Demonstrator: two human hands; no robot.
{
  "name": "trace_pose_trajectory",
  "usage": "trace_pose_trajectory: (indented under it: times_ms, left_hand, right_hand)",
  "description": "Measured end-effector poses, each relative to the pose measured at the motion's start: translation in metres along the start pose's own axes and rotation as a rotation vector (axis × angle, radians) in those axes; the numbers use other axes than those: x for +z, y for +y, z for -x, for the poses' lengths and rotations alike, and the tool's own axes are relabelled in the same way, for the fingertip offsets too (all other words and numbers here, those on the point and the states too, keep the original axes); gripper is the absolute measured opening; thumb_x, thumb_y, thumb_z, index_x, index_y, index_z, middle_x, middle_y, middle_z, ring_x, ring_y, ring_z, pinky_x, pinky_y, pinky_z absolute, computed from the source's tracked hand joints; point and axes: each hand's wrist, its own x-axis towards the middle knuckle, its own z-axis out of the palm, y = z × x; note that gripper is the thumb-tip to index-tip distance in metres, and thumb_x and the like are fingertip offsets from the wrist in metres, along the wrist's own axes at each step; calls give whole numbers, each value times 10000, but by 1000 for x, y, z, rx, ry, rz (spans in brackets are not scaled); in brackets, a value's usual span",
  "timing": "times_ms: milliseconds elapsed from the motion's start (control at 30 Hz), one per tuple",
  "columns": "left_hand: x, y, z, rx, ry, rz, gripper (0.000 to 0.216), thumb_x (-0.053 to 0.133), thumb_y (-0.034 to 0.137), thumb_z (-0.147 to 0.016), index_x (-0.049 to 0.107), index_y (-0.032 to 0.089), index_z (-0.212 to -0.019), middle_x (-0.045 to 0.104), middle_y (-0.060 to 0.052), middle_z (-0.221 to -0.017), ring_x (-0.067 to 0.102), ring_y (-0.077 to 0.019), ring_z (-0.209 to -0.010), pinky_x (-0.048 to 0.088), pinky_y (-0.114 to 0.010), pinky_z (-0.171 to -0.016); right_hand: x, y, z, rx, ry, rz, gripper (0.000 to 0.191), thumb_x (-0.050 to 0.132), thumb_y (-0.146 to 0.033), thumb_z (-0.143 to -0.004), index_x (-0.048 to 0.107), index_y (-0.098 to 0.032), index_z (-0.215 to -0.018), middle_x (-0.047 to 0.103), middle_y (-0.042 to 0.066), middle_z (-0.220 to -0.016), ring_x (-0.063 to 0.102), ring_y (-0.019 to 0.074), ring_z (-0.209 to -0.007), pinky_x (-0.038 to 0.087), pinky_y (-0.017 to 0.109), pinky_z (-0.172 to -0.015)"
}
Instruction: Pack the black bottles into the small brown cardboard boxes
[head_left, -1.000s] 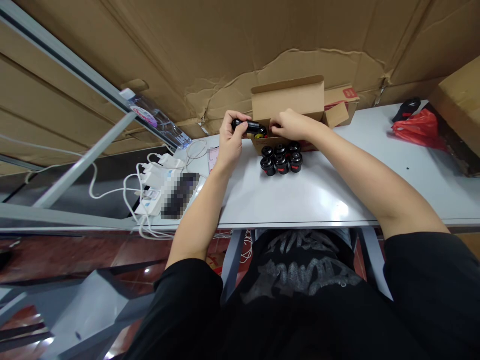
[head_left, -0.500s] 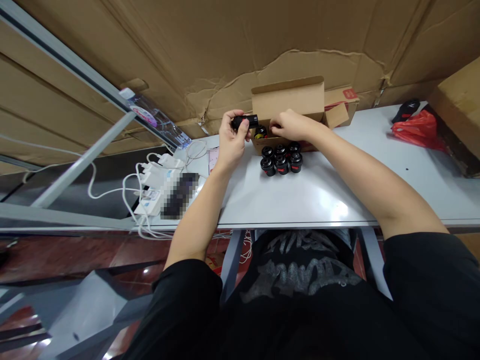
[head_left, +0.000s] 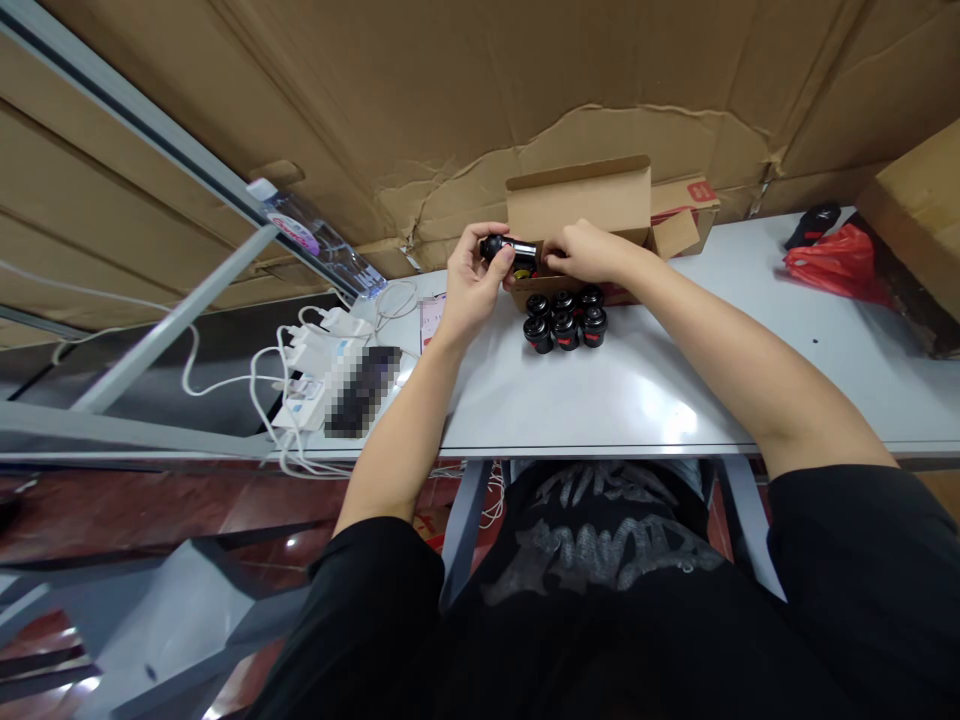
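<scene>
My left hand [head_left: 478,275] is closed around a black cylinder [head_left: 519,250] with a shiny side, tilted slightly over the left end of an open cardboard box [head_left: 577,200]. Just below that cylinder, a black item with a yellow mark shows inside the box. My right hand [head_left: 581,250] dips into the box from the right, its fingers curled. Whatever those fingertips touch is hidden. In front of the box, several short black cylindrical items [head_left: 566,330] with red marks stand upright in two rows on the white table [head_left: 600,400].
Behind the box lies another carton [head_left: 694,205]. A red plastic bag [head_left: 836,265] and a large carton [head_left: 919,220] are on the right. On the left are a water bottle [head_left: 322,240], white chargers with cables [head_left: 307,365] and a pixelated dark object [head_left: 364,390].
My left hand has shifted slightly right, bringing the black cylinder over the box's left end and tilting it. My right hand stays inside the box, nearly still.
</scene>
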Motion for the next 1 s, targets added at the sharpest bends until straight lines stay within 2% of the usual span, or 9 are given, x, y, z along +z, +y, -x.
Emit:
trace_pose_trajectory:
  times_ms: [133, 300, 400, 500, 667, 867, 1000]
  left_hand:
    - [-2, -3, -3, -4, 47, -2, 680, 920, 928, -1063, 760, 336, -1355, 844, -86, -1286, 770, -165, -871, 713, -366, -840]
    - [2, 15, -6, -2, 67, -46, 676, 899, 951, -1058, 713, 330, -1251, 825, -84, -1258, 752, -209, -955, 699, -399, -908]
    - [5, 26, -6, -2, 58, -37, 696, 850, 982, -1074, 712, 334, -1287, 802, -86, -1244, 763, -219, -971, 698, -407, -924]
    - [7, 25, -5, -15, 52, -32, 723, 806, 1004, -1088, 725, 341, -1365, 776, -81, -1221, 788, -223, -982, 711, -414, -954]
    - [6, 16, -2, -37, 93, -4, 703, 856, 975, -1075, 759, 368, -1417, 730, -51, -1142, 831, -219, -979, 765, -421, -981]
    - [8, 25, -2, -14, 54, -32, 741, 858, 971, -1073, 777, 353, -1475, 757, -77, -1167, 875, -278, -1121, 791, -507, -1094]
    - [4, 23, -2, -12, 65, -54, 778, 877, 966, -1062, 766, 341, -1511, 769, -71, -1137, 890, -281, -1112, 812, -508, -1081]
  right_hand:
    - [-1, -2, 2, 13, 3, 18, 485, 556, -239, -1243, 954, -125, -1494, 941, 259, -1455, 888, 403, -1304, 644, 483, -1142]
    - [0, -1, 2, 17, 19, 5, 464, 564, -247, -1239, 966, -172, -1460, 952, 217, -1401, 886, 386, -1269, 658, 479, -1131]
    - [1, 0, 0, 11, 29, 10, 454, 570, -239, -1239, 972, -183, -1443, 957, 201, -1380, 890, 380, -1264, 664, 474, -1137]
    - [1, 0, 0, 10, 29, 7, 464, 566, -241, -1242, 969, -165, -1457, 957, 217, -1408, 896, 389, -1279, 667, 482, -1154]
    - [1, 1, 0, 2, 27, -2, 485, 552, -248, -1222, 967, -194, -1467, 960, 203, -1431, 893, 404, -1302, 670, 522, -1189]
    - [1, 1, 0, 8, 30, -17, 469, 565, -228, -1221, 968, -180, -1456, 958, 207, -1439, 889, 402, -1308, 667, 512, -1195]
    - [3, 3, -2, 9, 32, -28, 455, 578, -240, -1225, 973, -198, -1446, 960, 199, -1422, 893, 409, -1302, 668, 517, -1184]
